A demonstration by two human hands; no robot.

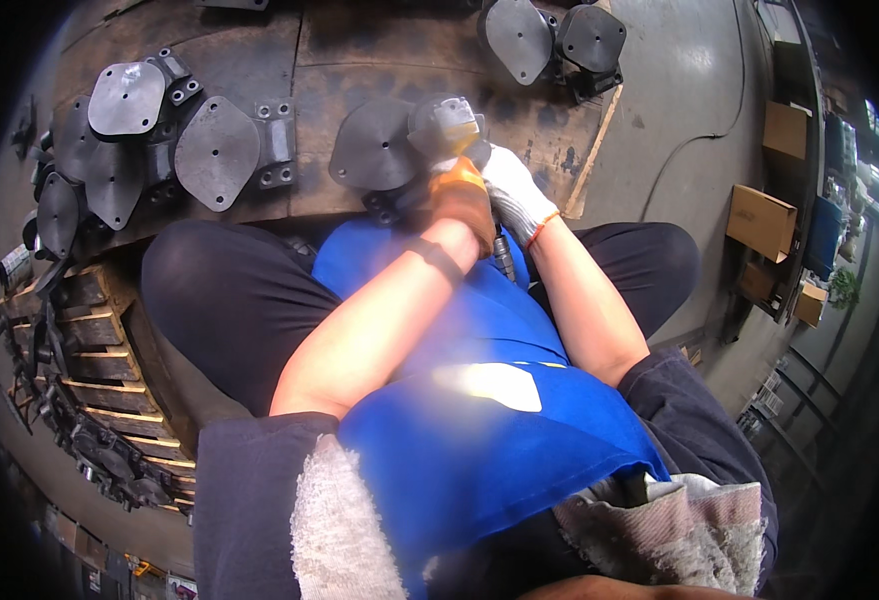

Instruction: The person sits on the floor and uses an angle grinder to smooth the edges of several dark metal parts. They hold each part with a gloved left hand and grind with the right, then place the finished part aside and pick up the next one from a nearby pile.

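Observation:
Both my hands are closed together around a hand-held grinder (437,122), whose round head is blurred and whose body is mostly hidden by the gloves. My left hand (464,195), in an orange and brown glove, wraps round it from the left. A white knitted glove with an orange cuff covers my right hand (515,192), which grips it from the right. Below the hands a dark ribbed hose fitting (503,258) hangs down. The grinder's head overlaps the right edge of a dark metal casting (374,145) with a rounded flat plate, lying at the table's near edge.
More castings (217,152) are grouped on the worn wooden table (339,45) at left, and two castings (517,40) sit at the far right. A wooden pallet (109,365) with metal parts stands at left. Cardboard boxes (761,222) and a floor cable (684,142) lie to the right.

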